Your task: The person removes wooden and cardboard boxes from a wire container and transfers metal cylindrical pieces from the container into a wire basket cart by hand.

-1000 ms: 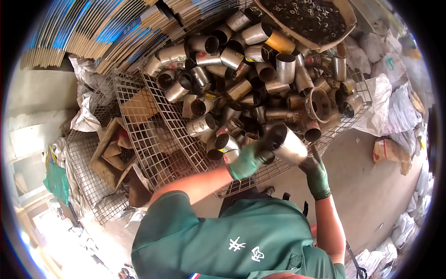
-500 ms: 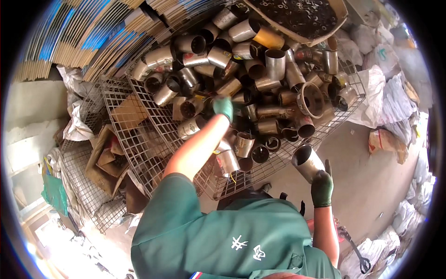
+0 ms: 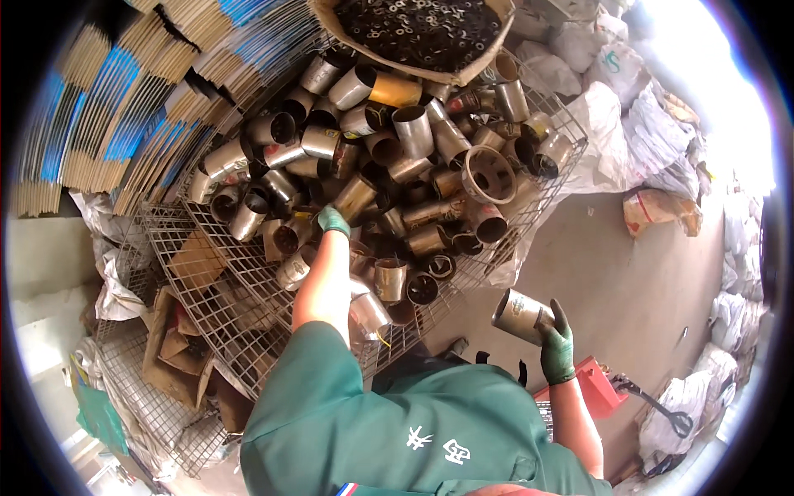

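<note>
In a green work glove, my left hand [image 3: 334,220] reaches into a heap of short steel pipe pieces in a wire mesh basket [image 3: 190,273]. Its fingers look closed at the near end of a brownish pipe piece [image 3: 356,197], though the fingertips are mostly hidden. Away to the right, outside the basket, my right hand [image 3: 558,351], gloved the same way, grips a shiny pipe piece [image 3: 519,316] near one end. That piece lies tilted with its dark open mouth toward the left. A flanged metal ring [image 3: 489,174] rests on the heap's right side.
A large container [image 3: 451,76] of small dark metal rings stands behind the heap. Stacked cardboard sheets [image 3: 124,116] fill the far left. White sacks [image 3: 662,140] line the right side. A red box-like object [image 3: 600,388] and a black loop [image 3: 680,423] are beside my right forearm.
My view has shifted right, so the basket now appears further left. My right hand has turned its pipe piece from steeply tilted to nearly level. My left hand remains in the heap.
</note>
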Demonstrator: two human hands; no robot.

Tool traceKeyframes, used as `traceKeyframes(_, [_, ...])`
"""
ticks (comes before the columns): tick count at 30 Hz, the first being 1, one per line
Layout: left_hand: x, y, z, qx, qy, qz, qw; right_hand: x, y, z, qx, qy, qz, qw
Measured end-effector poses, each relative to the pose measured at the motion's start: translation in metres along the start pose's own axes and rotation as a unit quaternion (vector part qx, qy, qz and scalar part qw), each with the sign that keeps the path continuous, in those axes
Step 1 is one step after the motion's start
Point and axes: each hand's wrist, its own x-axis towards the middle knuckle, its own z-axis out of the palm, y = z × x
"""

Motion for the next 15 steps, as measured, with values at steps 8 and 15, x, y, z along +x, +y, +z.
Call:
traceKeyframes(8, [-0.228, -0.001, -0.042, 0.310, -0.488, 0.343, 0.740, -0.008, -0.011, -0.005, -0.023, -0.073, -0.010, 0.997])
traceKeyframes(15, [-0.464, -0.047, -0.041, 0.082, -0.555, -0.061, 0.826, -0.027, 0.030, -0.051, -0.012, -0.077, -0.134, 0.988])
